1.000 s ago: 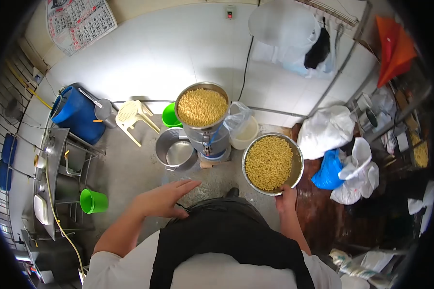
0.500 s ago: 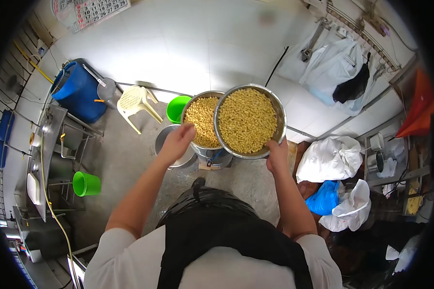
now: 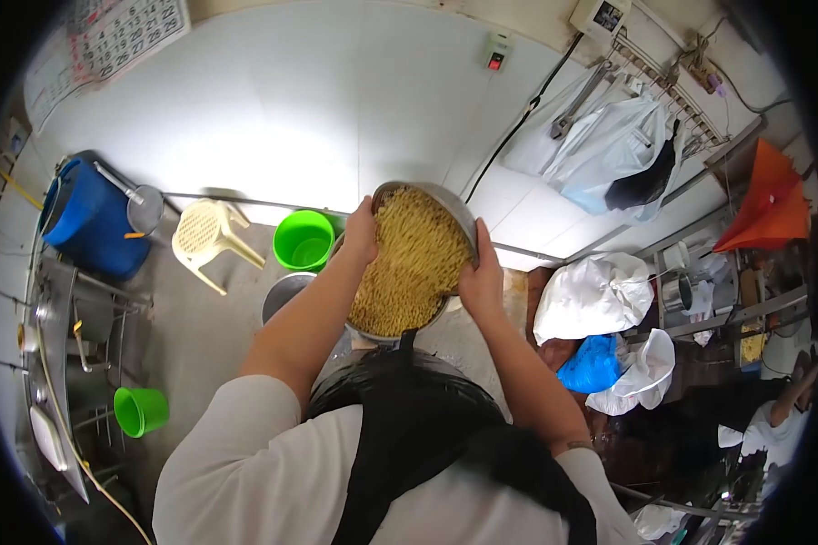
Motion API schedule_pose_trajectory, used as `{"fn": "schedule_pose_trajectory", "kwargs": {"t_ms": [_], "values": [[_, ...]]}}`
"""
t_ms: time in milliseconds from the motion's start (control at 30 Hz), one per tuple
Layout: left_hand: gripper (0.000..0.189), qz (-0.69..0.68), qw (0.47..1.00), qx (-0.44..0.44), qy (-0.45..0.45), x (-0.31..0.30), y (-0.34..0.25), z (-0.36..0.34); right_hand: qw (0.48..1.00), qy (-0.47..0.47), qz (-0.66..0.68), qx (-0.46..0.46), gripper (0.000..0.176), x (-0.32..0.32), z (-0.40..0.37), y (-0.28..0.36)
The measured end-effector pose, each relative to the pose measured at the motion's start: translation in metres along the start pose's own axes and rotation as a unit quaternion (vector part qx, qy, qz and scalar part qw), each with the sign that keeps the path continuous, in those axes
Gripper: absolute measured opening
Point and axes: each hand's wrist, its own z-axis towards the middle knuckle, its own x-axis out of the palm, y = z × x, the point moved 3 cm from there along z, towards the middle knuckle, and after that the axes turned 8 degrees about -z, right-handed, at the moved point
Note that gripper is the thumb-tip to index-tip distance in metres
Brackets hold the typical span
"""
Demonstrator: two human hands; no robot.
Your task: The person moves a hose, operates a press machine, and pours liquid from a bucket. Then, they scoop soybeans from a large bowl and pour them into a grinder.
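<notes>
A round metal bowl [image 3: 454,207] is tilted toward me, held from both sides. My left hand [image 3: 364,233] grips its left rim, and my right hand [image 3: 483,282] grips its right side. Pale yellow beans or grains [image 3: 415,250] slide from the bowl into a wide metal pot [image 3: 432,322] below it. The streaming beans hide most of the pot's inside. Just left of the pot is a green basin [image 3: 303,240], with another metal vessel [image 3: 284,292] partly behind my left forearm.
A cream stool [image 3: 200,229] and a blue barrel [image 3: 100,218] stand at the left. Farther down is a green bucket [image 3: 141,411]. White sacks [image 3: 595,295] and a blue bag [image 3: 591,363] lie at the right. Part of another person [image 3: 782,418] shows at the far right.
The bowl has gone from level to tilted, and beans now pour out. My left hand has moved up onto its rim. My right hand has shifted left. The camera view has turned.
</notes>
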Motion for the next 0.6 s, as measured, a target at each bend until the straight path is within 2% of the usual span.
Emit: {"fn": "schedule_pose_trajectory", "kwargs": {"t_ms": [67, 100, 233, 400, 500, 533, 600], "values": [[0.039, -0.062, 0.996, -0.058, 0.01, 0.003, 0.002, -0.001, 1.0, -0.007, 0.007, -0.002, 0.078, 0.004, -0.001, -0.001], [0.032, -0.073, 0.995, -0.073, 0.005, 0.003, 0.0, -0.002, 1.0, -0.014, 0.004, -0.019, 0.079, 0.005, -0.004, 0.0], [0.027, -0.096, 0.986, -0.133, 0.036, 0.001, 0.001, 0.005, 0.998, -0.038, -0.01, -0.045, 0.081, 0.012, -0.01, -0.001], [0.029, -0.099, 0.981, -0.153, 0.066, 0.005, -0.01, -0.004, 0.993, -0.082, -0.009, -0.08, 0.082, 0.019, -0.019, 0.001], [0.031, -0.049, 0.989, -0.133, 0.036, -0.007, -0.008, 0.011, 0.991, -0.093, -0.009, -0.095, 0.083, 0.014, -0.026, 0.01], [0.031, -0.048, 0.989, -0.134, 0.034, -0.012, -0.006, 0.014, 0.986, -0.106, -0.031, -0.125, 0.082, 0.011, -0.03, 0.016], [0.034, -0.067, 0.986, -0.126, 0.084, -0.011, -0.006, 0.013, 0.98, -0.12, -0.054, -0.153, 0.082, 0.007, -0.033, 0.023]]}}
